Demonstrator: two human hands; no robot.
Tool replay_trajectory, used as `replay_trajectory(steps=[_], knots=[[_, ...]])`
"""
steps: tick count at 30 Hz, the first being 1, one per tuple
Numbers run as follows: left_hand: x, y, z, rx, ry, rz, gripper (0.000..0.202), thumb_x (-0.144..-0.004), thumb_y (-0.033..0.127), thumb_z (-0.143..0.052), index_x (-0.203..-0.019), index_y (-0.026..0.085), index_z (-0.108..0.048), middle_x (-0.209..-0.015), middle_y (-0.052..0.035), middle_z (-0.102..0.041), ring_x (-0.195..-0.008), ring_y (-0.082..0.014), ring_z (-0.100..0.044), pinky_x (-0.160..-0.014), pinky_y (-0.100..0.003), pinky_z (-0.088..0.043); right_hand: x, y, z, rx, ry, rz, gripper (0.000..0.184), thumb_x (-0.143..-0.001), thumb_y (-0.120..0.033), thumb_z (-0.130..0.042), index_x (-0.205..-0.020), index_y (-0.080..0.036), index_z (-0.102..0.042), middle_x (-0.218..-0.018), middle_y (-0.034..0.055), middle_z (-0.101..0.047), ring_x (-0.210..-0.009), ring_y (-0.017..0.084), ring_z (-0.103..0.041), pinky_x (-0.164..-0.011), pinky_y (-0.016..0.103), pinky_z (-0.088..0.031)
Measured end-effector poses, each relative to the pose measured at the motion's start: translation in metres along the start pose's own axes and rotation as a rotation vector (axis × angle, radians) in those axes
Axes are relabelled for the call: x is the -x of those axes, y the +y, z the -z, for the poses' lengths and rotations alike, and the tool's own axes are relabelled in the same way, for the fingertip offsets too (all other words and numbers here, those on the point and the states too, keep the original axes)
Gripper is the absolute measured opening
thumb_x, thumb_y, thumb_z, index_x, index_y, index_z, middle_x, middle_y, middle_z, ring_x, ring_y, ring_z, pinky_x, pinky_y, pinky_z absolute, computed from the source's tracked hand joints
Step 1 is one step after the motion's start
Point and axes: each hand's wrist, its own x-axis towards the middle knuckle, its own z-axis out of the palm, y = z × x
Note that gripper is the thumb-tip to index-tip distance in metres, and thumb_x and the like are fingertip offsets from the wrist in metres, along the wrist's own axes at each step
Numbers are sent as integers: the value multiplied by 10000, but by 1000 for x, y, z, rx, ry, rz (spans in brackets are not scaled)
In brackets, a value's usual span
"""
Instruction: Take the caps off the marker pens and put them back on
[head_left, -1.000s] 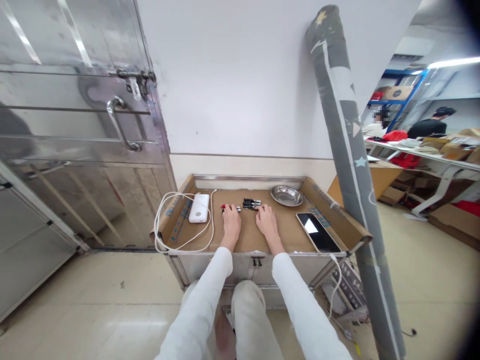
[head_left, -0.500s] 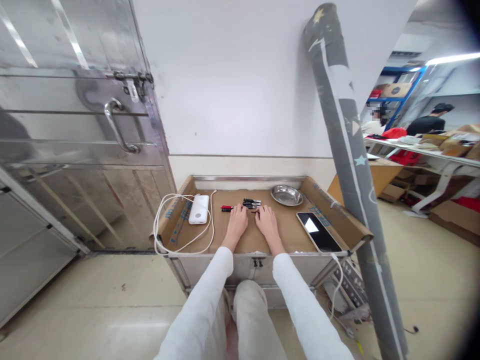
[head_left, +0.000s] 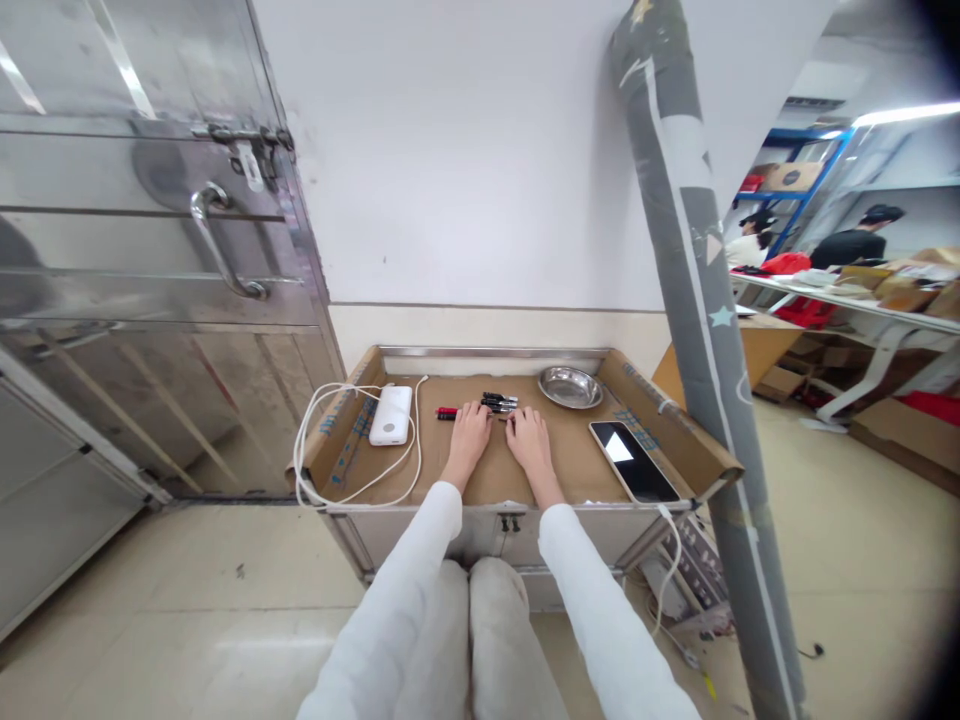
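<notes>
My left hand [head_left: 470, 432] is closed over the cardboard lining. A red and black pen [head_left: 447, 413] sticks out to the left from under its fingers. Close beside it, my right hand [head_left: 529, 438] is bent into a pinch, its fingertips at a small dark piece, too small to name. Just beyond both hands lies a group of black pens [head_left: 499, 401], side by side, with clear or silvery ends pointing right. A round steel dish [head_left: 570, 387] sits behind and to the right of my right hand.
On the left of the cardboard-lined cart top [head_left: 420, 480] lie a white power bank [head_left: 391, 416] and a looped white cable [head_left: 302, 440]. A phone [head_left: 634, 461] rests at the right. A tall grey roll [head_left: 694, 230] leans against the wall. Two people sit far right.
The view has shifted slightly. Both hands stay close together at nearly the same spot in front of the pens, with only small finger movements.
</notes>
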Motion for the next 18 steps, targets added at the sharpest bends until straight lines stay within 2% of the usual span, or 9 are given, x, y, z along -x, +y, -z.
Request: replay_trajectory(steps=[6, 14, 18], knots=[[0, 0, 1, -9, -30, -10, 116, -906, 232, -479, -922, 182, -582, -999, -66, -596, -979, -225, -490, -866, -358, -365, 1, 0, 1, -1, -4, 18, 171, -893, -195, -407, -932, -165, -571, -938, 91, -566, -907, 209, -478, -787, 308, -341], [2, -1, 2, -33, -32, -9, 170, -924, 257, -444, -927, 189, -601, -999, -66, -613, -984, -230, -478, -858, -379, -348, 2, 1, 3, -51, -40, 45, 192, -916, -223, -400, -937, -171, -584, -952, 85, -585, -905, 207, -492, -787, 303, -346], [2, 0, 5, -6, -71, -39, 175, -921, 270, -453, -931, 199, -613, -1006, -68, -615, -995, -231, -475, -872, -387, -340, 0, 3, 1, -115, -37, 70, 206, -919, -217, -396, -918, -171, -598, -941, 84, -589, -888, 204, -496, -800, 303, -363]])
